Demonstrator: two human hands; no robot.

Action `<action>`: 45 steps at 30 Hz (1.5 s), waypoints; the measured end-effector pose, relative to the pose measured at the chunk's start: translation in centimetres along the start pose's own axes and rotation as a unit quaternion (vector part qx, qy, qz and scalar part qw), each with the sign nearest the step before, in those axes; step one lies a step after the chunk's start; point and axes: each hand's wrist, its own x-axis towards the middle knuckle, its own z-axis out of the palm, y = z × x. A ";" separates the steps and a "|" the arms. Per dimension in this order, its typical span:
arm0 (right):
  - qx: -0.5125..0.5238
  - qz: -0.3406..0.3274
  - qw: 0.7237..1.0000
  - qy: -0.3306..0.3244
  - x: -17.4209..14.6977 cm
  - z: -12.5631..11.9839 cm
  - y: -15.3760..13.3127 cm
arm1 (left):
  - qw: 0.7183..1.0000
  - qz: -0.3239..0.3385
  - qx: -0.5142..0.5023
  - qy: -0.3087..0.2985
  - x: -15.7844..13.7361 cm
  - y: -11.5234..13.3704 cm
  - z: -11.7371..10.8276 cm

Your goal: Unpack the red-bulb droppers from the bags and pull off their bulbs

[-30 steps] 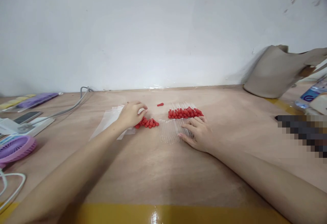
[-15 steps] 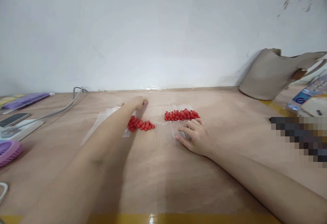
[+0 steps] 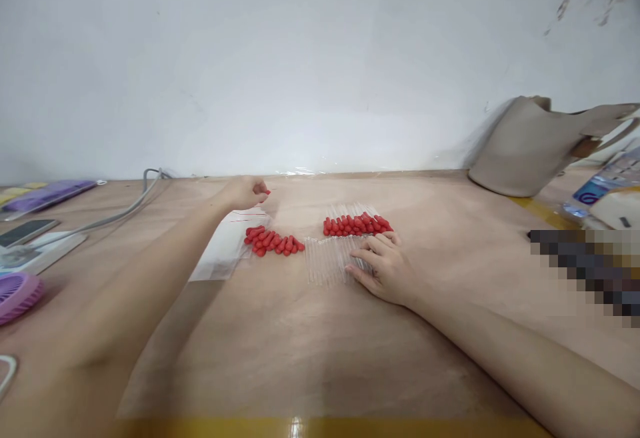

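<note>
My left hand (image 3: 249, 193) is closed in a pinch above a zip bag (image 3: 213, 255), with a bit of red, seemingly a red rubber bulb (image 3: 269, 192), at its fingertips. Just below it, a loose pile of red rubber bulbs (image 3: 273, 241) lies partly over the bag's edge. My right hand (image 3: 384, 265) rests with fingers apart on a row of clear thin tubes (image 3: 325, 261) laid side by side. Behind that row are more tubes topped with red bulbs (image 3: 355, 225), close to the right fingertips.
On the left are a purple fan (image 3: 19, 297), a phone (image 3: 29, 233), a grey cable (image 3: 127, 211) and a purple packet (image 3: 55, 195). A beige bag (image 3: 520, 148) leans on the wall at right, near a plastic bottle (image 3: 600, 185).
My left hand has moved left and slightly up, away from over the table's middle, uncovering more of the zip bag and bulb pile. My right hand stays nearly still on the tubes.
</note>
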 end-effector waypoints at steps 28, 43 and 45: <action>-0.002 -0.003 1.000 0.009 -0.1 0.1 -0.1 | 0.997 -0.070 -0.037 -0.012 -7.7 2.5 0.3; -0.007 -0.004 1.000 0.011 -0.1 0.1 0.0 | 0.996 -0.065 -0.047 -0.038 -8.2 3.1 0.0; -0.007 -0.005 1.000 0.013 -0.1 0.2 0.0 | 0.997 -0.058 -0.054 -0.025 -8.3 3.3 0.1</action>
